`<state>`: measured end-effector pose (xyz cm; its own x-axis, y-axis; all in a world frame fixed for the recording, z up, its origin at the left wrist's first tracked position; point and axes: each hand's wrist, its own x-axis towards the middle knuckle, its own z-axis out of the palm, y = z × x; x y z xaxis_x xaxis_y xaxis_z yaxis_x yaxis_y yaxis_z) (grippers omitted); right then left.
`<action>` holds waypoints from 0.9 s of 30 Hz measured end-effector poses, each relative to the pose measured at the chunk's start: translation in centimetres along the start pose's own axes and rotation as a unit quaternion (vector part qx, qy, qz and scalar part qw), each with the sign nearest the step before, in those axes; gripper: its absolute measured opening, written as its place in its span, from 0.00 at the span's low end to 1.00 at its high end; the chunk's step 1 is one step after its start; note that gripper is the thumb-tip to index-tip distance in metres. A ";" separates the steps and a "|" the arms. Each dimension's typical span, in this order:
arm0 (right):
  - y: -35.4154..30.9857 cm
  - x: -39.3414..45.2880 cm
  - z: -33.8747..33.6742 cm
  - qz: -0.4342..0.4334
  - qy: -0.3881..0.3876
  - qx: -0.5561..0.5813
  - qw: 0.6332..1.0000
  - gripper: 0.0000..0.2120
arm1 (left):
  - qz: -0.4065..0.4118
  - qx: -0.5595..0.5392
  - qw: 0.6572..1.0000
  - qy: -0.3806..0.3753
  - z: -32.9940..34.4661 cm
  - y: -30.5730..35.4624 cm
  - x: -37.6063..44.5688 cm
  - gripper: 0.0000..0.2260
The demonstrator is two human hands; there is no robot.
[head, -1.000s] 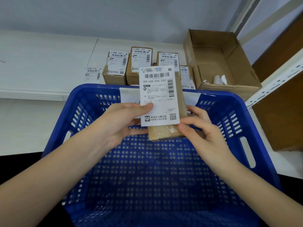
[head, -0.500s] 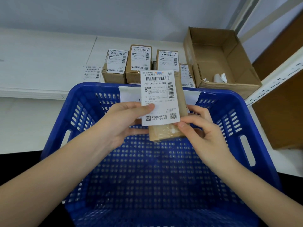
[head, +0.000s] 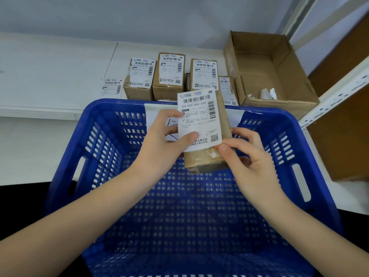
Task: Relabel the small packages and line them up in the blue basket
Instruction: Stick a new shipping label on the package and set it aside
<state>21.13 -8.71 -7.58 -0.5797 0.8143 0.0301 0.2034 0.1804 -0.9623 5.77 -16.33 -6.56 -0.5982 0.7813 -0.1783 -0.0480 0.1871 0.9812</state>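
Hands [head: 159,148] hold one package [head: 207,156]; four wait behind basket [head: 95,124].

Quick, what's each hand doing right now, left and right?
Left hand: pinches the white label by its lower edge.
Right hand: grips the brown package above the blue basket.

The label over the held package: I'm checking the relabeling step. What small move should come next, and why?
Probably press the label flat onto the package. The left hand pinches its lower edge, which looks unstuck, while the right hand grips the box over the blue basket, which holds no packages yet.
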 end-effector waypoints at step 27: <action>0.4 -0.2 -0.1 -0.060 -0.031 -0.111 0.991 0.06 | -0.041 0.010 0.997 -0.072 1.3 0.0 -0.9 0.11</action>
<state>21.42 -8.70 -7.94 -0.6566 0.7452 0.1166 0.2955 0.3964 -0.8692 7.36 -16.23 -6.45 -0.4716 0.8400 -0.2682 -0.0758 0.2644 0.9614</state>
